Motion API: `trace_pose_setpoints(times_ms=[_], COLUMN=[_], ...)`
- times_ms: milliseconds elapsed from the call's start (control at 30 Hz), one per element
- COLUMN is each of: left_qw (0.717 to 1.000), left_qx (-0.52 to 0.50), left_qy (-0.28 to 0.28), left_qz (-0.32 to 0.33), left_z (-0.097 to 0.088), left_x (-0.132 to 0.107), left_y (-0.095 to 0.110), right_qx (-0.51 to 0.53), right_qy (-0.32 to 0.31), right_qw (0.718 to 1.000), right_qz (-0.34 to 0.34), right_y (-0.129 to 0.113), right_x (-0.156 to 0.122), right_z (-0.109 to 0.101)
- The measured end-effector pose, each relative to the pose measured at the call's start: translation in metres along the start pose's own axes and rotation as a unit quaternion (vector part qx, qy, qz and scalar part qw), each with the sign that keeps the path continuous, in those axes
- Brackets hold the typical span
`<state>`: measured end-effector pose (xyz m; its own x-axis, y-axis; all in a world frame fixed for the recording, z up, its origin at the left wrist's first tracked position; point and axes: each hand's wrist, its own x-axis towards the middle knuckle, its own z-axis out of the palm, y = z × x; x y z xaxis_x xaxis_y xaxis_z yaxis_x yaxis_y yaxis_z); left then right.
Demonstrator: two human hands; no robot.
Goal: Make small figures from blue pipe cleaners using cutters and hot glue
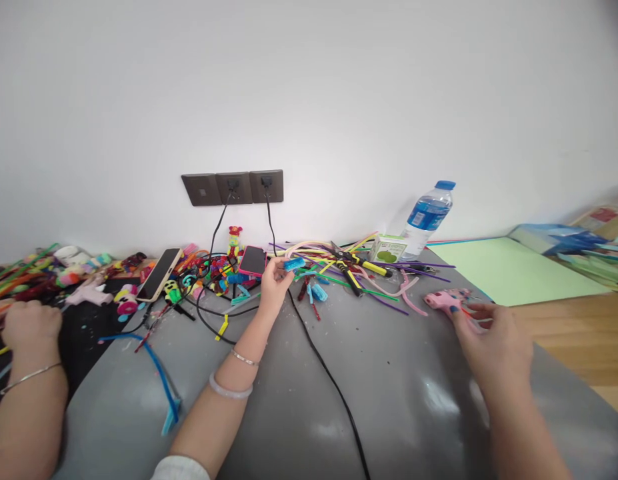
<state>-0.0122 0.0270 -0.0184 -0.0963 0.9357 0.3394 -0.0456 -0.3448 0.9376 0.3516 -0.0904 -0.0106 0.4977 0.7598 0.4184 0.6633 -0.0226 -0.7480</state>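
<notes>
Between the thumb and fingers of my left hand [275,287] is a small bright-blue fuzzy piece [295,264], which looks like bundled pipe cleaner. My right hand [493,337] is closed around a pink glue gun [446,301] at the right of the grey table; its nozzle points left. Just right of my left hand, a light-blue fuzzy piece [319,293] and dark-red bits [303,289] lie on the table. A bent blue pipe cleaner [160,373] with a light-blue end rests left of my left forearm.
Behind my hands lie pliers [349,275], loose pipe cleaners, a small box [389,249] and a water bottle [427,220]. Black cords [329,373] run from the wall sockets [233,188] across the table. Another person's hand [31,327] works at far left, near phones and colourful figures.
</notes>
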Motion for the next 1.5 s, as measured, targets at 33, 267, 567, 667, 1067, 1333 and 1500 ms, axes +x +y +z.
trace_pose_setpoints(times_ms=[33,267,567,667,1067,1333,1500], left_qw=[1.000,1.000,1.000,1.000,0.999,0.995,0.994], left_qx=[-0.001,0.000,-0.003,-0.015,-0.039,-0.076,-0.087], left_qy=[-0.001,-0.006,-0.010,-0.011,-0.006,0.003,-0.008], left_qz=[-0.001,0.005,-0.007,-0.013,-0.037,-0.064,-0.072], left_z=[0.001,0.002,0.002,0.004,0.002,0.001,0.002], left_x=[0.000,-0.002,0.000,-0.001,-0.001,-0.002,-0.002], left_y=[0.000,0.001,0.002,0.001,-0.001,-0.003,-0.001], right_qx=[-0.033,0.045,-0.074,-0.077,0.182,0.324,0.382], right_qy=[0.040,-0.266,-0.320,-0.314,-0.274,-0.299,-0.301], right_qw=[0.999,0.931,0.887,0.879,0.929,0.898,0.872], right_qz=[-0.014,-0.246,-0.324,-0.349,-0.170,-0.010,0.051], right_y=[-0.014,-0.121,-0.128,-0.123,-0.115,-0.105,-0.119], right_x=[-0.004,-0.034,-0.030,-0.033,-0.030,0.035,0.058], right_z=[0.006,0.100,0.155,0.154,0.142,0.140,0.156])
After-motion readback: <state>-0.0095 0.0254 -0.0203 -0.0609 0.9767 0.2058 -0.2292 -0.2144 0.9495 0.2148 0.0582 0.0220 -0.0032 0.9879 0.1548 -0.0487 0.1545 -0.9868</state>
